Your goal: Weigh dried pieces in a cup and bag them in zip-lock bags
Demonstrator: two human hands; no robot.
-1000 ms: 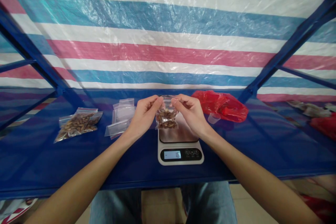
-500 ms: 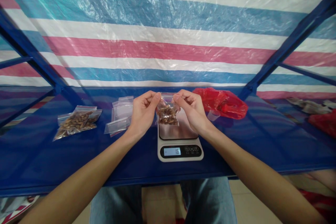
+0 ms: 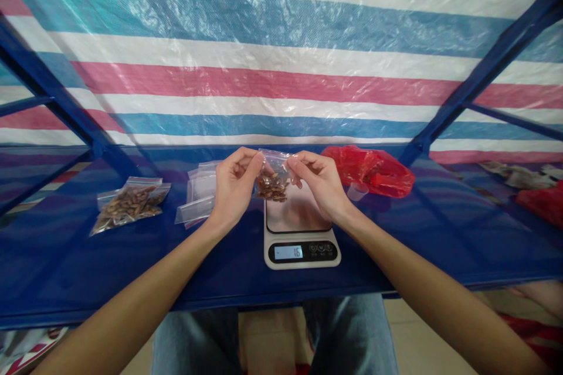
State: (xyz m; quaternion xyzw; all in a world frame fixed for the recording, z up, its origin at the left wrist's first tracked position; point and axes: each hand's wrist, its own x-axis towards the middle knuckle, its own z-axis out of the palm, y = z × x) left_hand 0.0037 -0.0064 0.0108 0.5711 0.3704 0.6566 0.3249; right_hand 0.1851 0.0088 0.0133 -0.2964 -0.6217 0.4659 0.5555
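Between my hands hangs a small clear zip bag (image 3: 272, 186) with brown seed-like pieces in its lower part. My left hand (image 3: 237, 181) pinches its upper left corner, thumb against fingers. The upper right edge is pinched by my right hand (image 3: 319, 179). Below the bag stands a white digital kitchen scale (image 3: 303, 261) with a metal plate; its lit display seems to read 16 or 1.6. The bag is held above the back left of the plate.
Left of my hands lie flat zip bags (image 3: 200, 193) in a stack. Farther left are filled zip bags (image 3: 132, 202) of brown pieces. A red plastic bag (image 3: 373, 173) and a small clear cup (image 3: 357, 191) lie right. Blue frame bars (image 3: 484, 76) rise at both sides.
The zip bag has shifted slightly left and up in my hands, and its brown pieces have moved with it. Both hands keep their pinch on its top.
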